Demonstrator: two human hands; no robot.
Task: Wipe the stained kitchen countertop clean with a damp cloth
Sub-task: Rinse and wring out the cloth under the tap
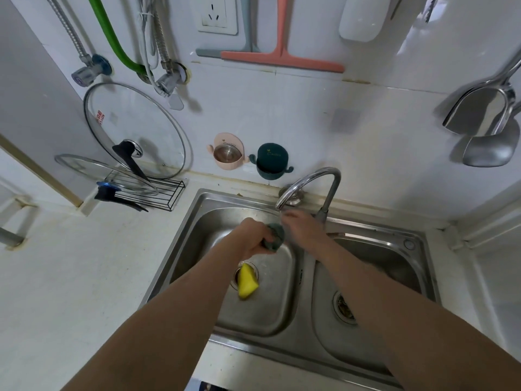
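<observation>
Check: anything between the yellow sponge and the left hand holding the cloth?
Nothing. In the head view only bare steel basin floor of the sink separates the sponge from the left hand and cloth.

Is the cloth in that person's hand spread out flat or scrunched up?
Scrunched up. The left hand grips the dark cloth as a tight wad, held over the sink below the tap spout.

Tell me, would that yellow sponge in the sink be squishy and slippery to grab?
Probably squishy: the yellow sponge looks soft and bent over the drain. Likely light too. It may be slippery, since it lies in the sink, though wetness isn't clear.
</observation>
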